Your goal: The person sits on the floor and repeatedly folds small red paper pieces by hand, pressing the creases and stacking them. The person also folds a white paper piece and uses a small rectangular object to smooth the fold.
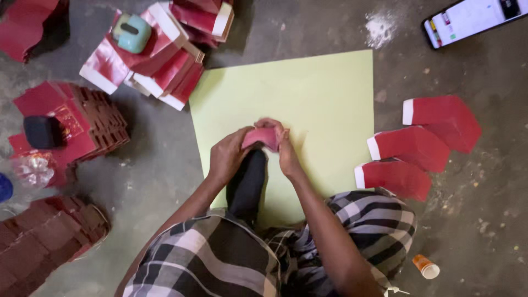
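Red paper piece [263,137]: small, folded, held up between both hands above the middle of the pale green sheet, just ahead of the person's dark-clad leg.
Left hand [226,157]: grips the left side of the red paper piece; fingers curled and pressed onto it.
Right hand [286,149]: grips the right side, its fingers pinching the top edge, thumb against the paper.
Pale green sheet [308,93]: large, flat on the floor, directly under the hands.
Folded red pieces [421,146]: three with white bands at their left ends, lying in a loose overlapping row on the floor just right of the sheet.
Red-and-white pile [159,60]: untidy heap at the sheet's upper left corner, a small teal dispenser-like object [132,32] resting on top.
Red stacks [82,124]: further left, one with a dark block [43,132] on it; another stack lower left.
Phone [473,19]: lit screen, top right on the floor.
Orange cap-like cup [425,266]: on the floor by the checked cloth at lower right.
Floor [484,220]: grey, rough concrete.
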